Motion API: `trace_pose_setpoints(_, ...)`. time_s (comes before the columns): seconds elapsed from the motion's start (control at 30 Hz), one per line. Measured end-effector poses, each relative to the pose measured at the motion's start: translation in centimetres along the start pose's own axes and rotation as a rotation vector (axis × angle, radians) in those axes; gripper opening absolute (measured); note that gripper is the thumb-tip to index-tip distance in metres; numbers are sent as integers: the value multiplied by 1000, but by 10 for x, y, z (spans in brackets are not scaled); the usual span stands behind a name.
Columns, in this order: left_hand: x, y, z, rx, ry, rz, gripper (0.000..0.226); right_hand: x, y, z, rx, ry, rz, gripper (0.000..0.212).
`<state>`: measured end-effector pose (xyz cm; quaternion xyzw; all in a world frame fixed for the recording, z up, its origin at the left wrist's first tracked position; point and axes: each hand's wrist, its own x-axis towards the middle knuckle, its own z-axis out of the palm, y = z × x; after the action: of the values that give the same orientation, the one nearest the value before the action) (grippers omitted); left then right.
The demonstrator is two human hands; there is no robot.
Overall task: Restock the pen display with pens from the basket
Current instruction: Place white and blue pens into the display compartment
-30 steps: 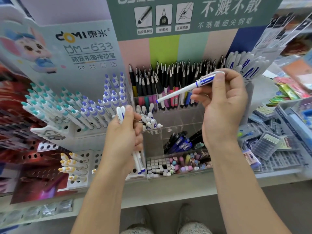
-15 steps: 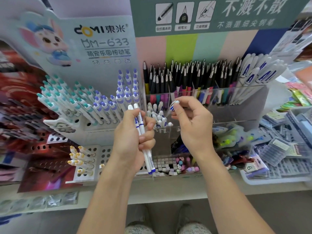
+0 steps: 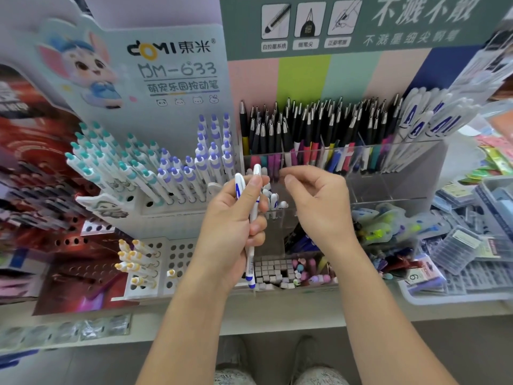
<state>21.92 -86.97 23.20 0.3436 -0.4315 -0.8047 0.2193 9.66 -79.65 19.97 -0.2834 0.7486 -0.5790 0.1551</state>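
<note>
Restocking looks midway: the left hand [image 3: 233,218] grips two unplaced pens [image 3: 251,223], right hand [image 3: 319,207] loosely curled, empty.

You face a pale shelf [image 3: 277,315] running 9 to 3 o'clock. Behind it at 12 stands a green sign [image 3: 361,23] over pastel backing stripes [image 3: 305,76]. Grey floor [image 3: 83,368] lies at 6, in even bright light.

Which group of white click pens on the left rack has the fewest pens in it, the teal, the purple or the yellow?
The yellow-topped pens, on the lower perforated rack, where many holes stand empty. The teal-topped pens and purple-topped pens above are packed in dense rows.
</note>
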Motion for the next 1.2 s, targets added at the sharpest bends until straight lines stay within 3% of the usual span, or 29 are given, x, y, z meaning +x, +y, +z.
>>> trace_pose_setpoints(0.07, 0, -1, 2, 16, -7, 1, 28, -2, -12, -10, 70, -12, -3, 10)
trace_pose_setpoints(0.17, 1, -1, 5, 66, -60, -14, 22, -4, -28, -21, 213, -226, 104, 12)
trace_pose_setpoints(0.3, 0, -2, 11, 102, -121, -18, 20, -7, -24, -22, 380, -273, 216, 16)
trace_pose_setpoints(0.4, -2, 0, 13, 105, -78, 15, 27, -7, -27, -29, 543, -190, 217, 18)
trace_pose_setpoints(0.5, -1, 5, 7, 100, 75, 69, 34, 1, -37, -45, 772, 49, 83, 11)
trace_pose_setpoints(0.57, 0, 9, 2, 34, 138, 93, 34, 7, -39, -54, 716, 255, -83, 9)
trace_pose_setpoints(0.63, 1, 11, -2, -25, 172, 107, 36, 11, -34, -55, 525, 333, -215, 9)
trace_pose_setpoints(0.83, 4, 9, -6, -243, 100, 64, 48, 1, -6, -23, 177, 124, -234, 3)
trace_pose_setpoints(0.97, 4, 6, -5, -216, 95, 59, 36, 7, 12, -7, 37, 11, -150, 9)
trace_pose_setpoints(1.2, 5, 5, -1, -100, 78, 104, 27, 14, 19, 4, -10, -40, -41, 19)
